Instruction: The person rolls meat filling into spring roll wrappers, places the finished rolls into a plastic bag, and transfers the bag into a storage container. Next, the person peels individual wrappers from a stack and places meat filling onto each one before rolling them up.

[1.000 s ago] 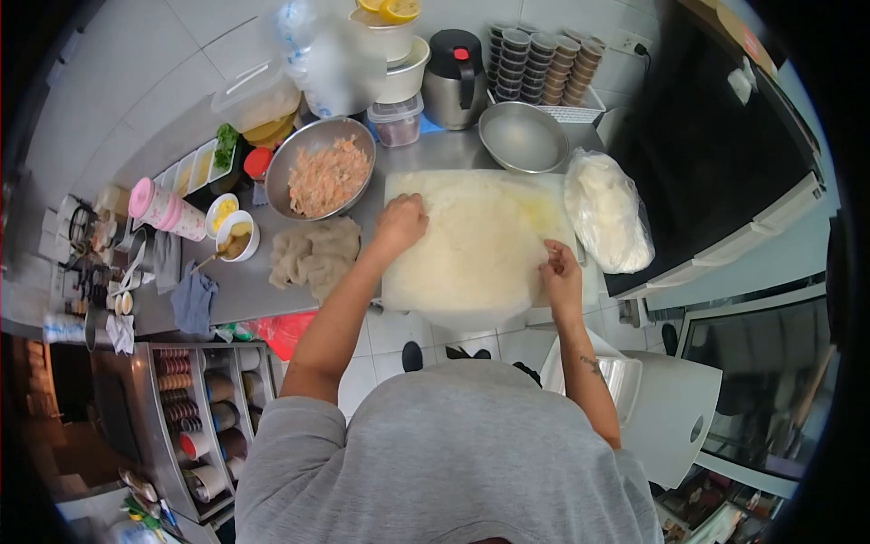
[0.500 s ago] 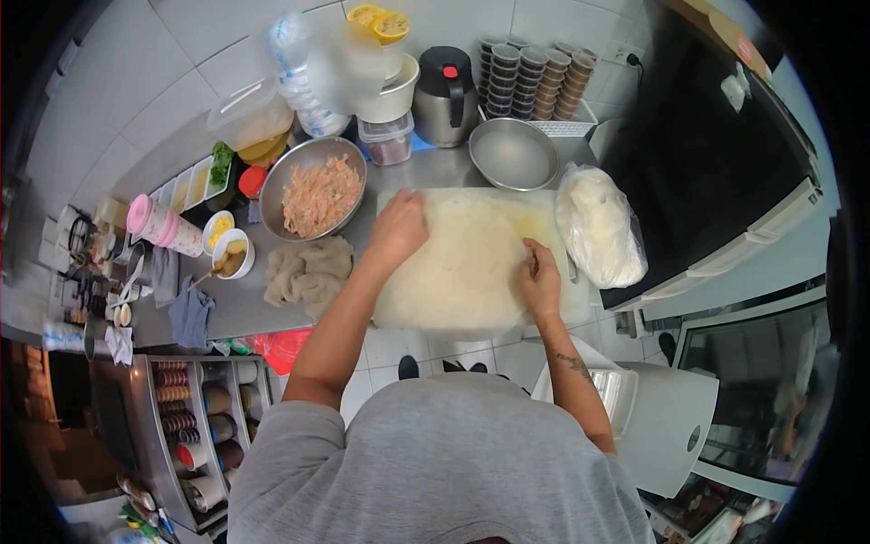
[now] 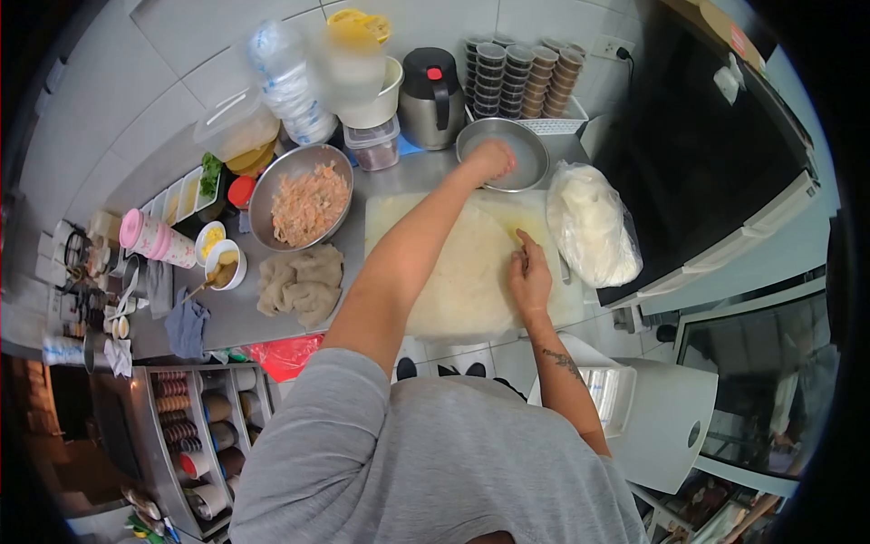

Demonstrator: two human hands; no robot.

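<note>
A wide, thin sheet of pale dough point(image 3: 462, 272) lies on a cutting board point(image 3: 385, 210). My left hand point(image 3: 492, 161) reaches over the board into a shallow metal bowl point(image 3: 533, 165); its fingers are bunched, and what they hold, if anything, is hidden. Pale contents seem to cover the bowl's bottom. By the right edge of the dough rests my right hand point(image 3: 532, 274), index finger stretched out and the others loosely bent, with nothing seen in it. Close to that hand, a clear plastic bag point(image 3: 594, 227) contains a big white lump, apparently dough.
Left of the board are a metal bowl of orange-pink shredded filling point(image 3: 308, 201) and a crumpled beige cloth point(image 3: 302, 283). Along the back stand a steel jug point(image 3: 430, 100) and stacked small lidded cups point(image 3: 517, 77). A black-fronted appliance point(image 3: 716, 154) borders the right side.
My left hand has left the dough's upper left edge and moved right and away from me into the shallow metal bowl. My right hand stays by the dough's right edge.
</note>
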